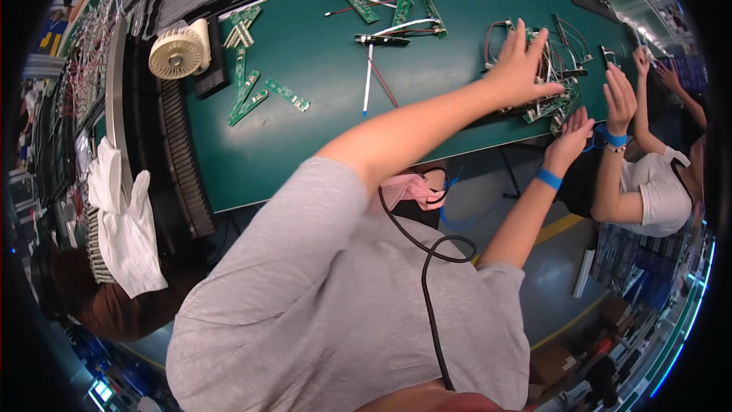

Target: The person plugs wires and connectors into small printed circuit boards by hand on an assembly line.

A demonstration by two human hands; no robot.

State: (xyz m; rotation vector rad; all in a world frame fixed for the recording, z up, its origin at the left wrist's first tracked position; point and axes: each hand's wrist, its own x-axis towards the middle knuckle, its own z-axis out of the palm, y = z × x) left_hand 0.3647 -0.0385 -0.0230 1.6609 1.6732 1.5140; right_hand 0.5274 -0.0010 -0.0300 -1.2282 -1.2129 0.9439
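Note:
A pile of green circuit boards with red, white and black wires lies near the right end of the green table. My left hand reaches over this pile with its fingers spread, and it partly hides the boards beneath. At the pile's near side, by the table edge, my right hand is held with its fingers extended and apart; I see nothing held in it. A blue band circles my right wrist. Whether either hand touches the boards is hard to tell.
More wired boards lie at the table's far middle, bare green boards at its left. A cream fan stands beside a black rack and white gloves. A co-worker's hand is close on the right.

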